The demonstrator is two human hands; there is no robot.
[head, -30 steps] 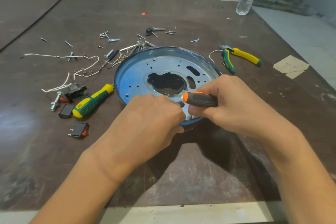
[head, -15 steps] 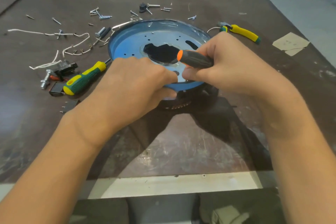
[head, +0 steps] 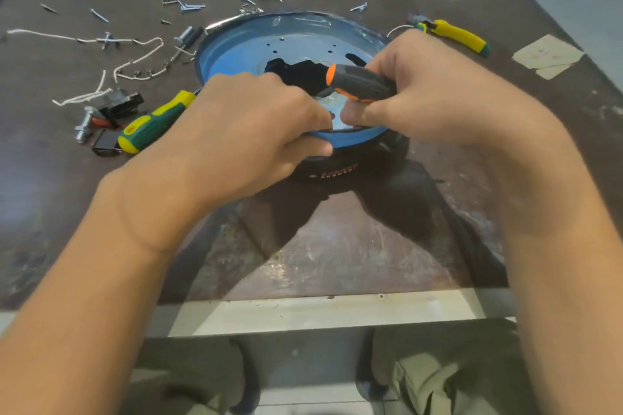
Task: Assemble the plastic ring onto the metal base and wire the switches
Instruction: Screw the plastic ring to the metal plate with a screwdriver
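A round blue-filmed metal base [head: 256, 44] lies on the dark table, with a black plastic ring [head: 340, 172] showing under its near edge. My left hand [head: 249, 131] grips the near rim, fingers inside and thumb outside. My right hand [head: 435, 91] holds a grey screwdriver with orange ends [head: 357, 81], its handle pointing left over the base; the tip is hidden behind my fingers. Black rocker switches [head: 114, 108] and white wires [head: 135, 61] lie to the left of the base.
A green and yellow screwdriver [head: 155, 123] lies left of the base, yellow-handled pliers [head: 455, 37] to the right. Several loose screws [head: 182, 3] are scattered behind the base. Paper scraps [head: 546, 54] sit far right. The table's front edge [head: 320, 307] runs close to my knees.
The view has tilted down and come closer, so the base sits higher in frame. Both hands keep their hold on the rim and the screwdriver, and the ring now shows beneath the near edge.
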